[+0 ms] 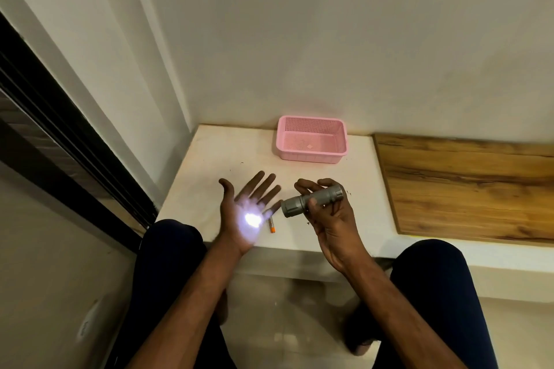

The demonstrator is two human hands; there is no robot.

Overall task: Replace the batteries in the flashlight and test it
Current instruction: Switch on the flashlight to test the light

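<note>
My right hand (325,220) grips a grey flashlight (311,200), held level above the white ledge with its lens end pointing left. The flashlight is lit: a bright white spot falls on the palm of my left hand (247,213). That hand is held flat, palm up, fingers spread, a short way left of the lens, with nothing in it. One battery with an orange end (272,225) lies on the ledge just below the gap between my hands, partly hidden by my left hand's fingers.
A pink plastic basket (311,156) stands at the back of the white ledge (209,165) against the wall. A wooden board (467,186) covers the ledge to the right. A dark window frame (60,129) runs along the left. My knees sit below the ledge's front edge.
</note>
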